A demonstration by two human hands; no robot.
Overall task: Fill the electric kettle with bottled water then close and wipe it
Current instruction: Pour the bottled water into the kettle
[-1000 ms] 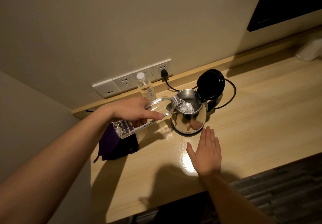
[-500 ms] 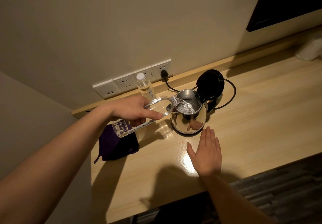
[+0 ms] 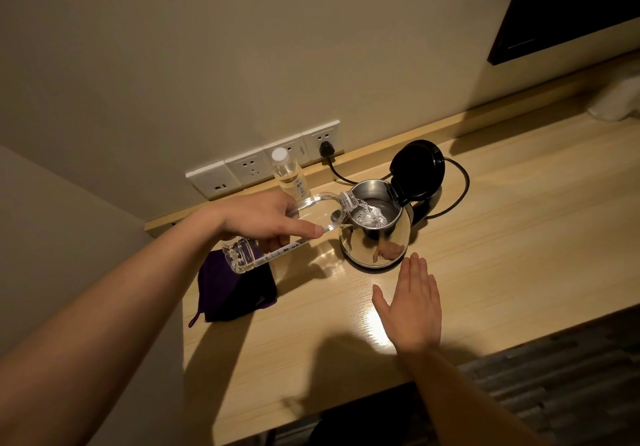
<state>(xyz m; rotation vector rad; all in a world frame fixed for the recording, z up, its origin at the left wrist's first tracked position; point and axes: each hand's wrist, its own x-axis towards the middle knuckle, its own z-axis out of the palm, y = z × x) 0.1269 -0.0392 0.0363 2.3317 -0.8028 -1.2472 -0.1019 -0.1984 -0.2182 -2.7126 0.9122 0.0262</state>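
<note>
Right hand point(image 3: 412, 310) is flat and open near the front edge of the light wooden desk point(image 3: 519, 237), holding nothing. A dark purple folded cloth point(image 3: 235, 289) sits at the left edge. Left hand point(image 3: 263, 217) grips the clear plastic water bottle point(image 3: 304, 234), tipped nearly flat, pouring into the shiny steel electric kettle point(image 3: 377, 241) mid-desk, black lid point(image 3: 417, 168) up. Nothing steadies the kettle, so any wobble could splash toward the white wall sockets point(image 3: 266, 165) along the back edge, I reckon.

The pale object point(image 3: 620, 99) at the wooden counter's far right is cut off by the frame edge; the upright clear plastic bottle's point(image 3: 289, 177) label print is too small to read.
</note>
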